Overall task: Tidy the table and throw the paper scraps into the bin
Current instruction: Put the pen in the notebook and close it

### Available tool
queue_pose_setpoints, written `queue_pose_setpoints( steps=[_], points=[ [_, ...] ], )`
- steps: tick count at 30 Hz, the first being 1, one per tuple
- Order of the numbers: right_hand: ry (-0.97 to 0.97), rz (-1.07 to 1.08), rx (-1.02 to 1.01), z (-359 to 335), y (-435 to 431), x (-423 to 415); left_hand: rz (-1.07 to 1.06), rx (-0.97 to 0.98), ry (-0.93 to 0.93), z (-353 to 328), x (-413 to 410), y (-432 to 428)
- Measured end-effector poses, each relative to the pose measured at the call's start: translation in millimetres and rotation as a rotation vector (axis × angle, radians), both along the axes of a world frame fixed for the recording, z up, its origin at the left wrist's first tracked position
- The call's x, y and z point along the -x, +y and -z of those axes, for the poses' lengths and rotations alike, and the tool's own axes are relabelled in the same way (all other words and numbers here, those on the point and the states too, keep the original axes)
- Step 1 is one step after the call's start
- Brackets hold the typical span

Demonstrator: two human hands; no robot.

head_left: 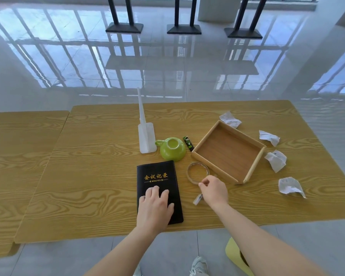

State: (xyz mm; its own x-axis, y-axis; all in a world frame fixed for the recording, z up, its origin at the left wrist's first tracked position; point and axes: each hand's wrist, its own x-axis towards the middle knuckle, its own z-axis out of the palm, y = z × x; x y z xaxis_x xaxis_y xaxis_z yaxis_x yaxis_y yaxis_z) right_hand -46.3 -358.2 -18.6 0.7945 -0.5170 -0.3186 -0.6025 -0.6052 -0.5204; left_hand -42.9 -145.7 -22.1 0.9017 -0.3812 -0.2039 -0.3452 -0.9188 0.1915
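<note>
Several crumpled white paper scraps lie on the right of the wooden table [100, 176]: one [230, 119] behind the empty wooden tray [228, 152], others [269, 137] [276, 160] [291, 187] to its right. My left hand [155, 205] rests flat on a black notebook [157, 182] with gold lettering. My right hand [214, 189] pinches the near rim of a clear tape roll [198, 172], whose loose end hangs below the hand. A yellow-green bin edge [236, 255] shows on the floor at lower right.
A green cup [171, 149] lies upturned beside a small green-and-black stick [188, 143]. A white upright stand [145, 134] sits left of the cup. A second table [18, 156] adjoins on the left. Black stand bases [183, 28] stand on the glossy floor beyond.
</note>
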Motion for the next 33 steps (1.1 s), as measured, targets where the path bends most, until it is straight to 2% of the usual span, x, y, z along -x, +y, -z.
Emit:
queue_pose_setpoints(
  steps=[4,9,17,23,33],
  points=[
    [0.104,0.144,-0.001,9,-19,5,-0.168,0.004,0.014,-2,-8,-26],
    [0.116,0.205,-0.015,16,-21,2,-0.247,-0.117,0.089,8,-10,-51],
    [0.174,0.162,0.073,12,-22,2,-0.209,-0.173,0.065,21,-1,-48],
    [0.194,0.154,0.045,12,-20,3,-0.141,-0.175,0.056,20,-5,-32],
    [0.027,0.120,-0.052,8,-10,23,-0.243,-0.164,-0.014,8,-26,-31]
  ],
)
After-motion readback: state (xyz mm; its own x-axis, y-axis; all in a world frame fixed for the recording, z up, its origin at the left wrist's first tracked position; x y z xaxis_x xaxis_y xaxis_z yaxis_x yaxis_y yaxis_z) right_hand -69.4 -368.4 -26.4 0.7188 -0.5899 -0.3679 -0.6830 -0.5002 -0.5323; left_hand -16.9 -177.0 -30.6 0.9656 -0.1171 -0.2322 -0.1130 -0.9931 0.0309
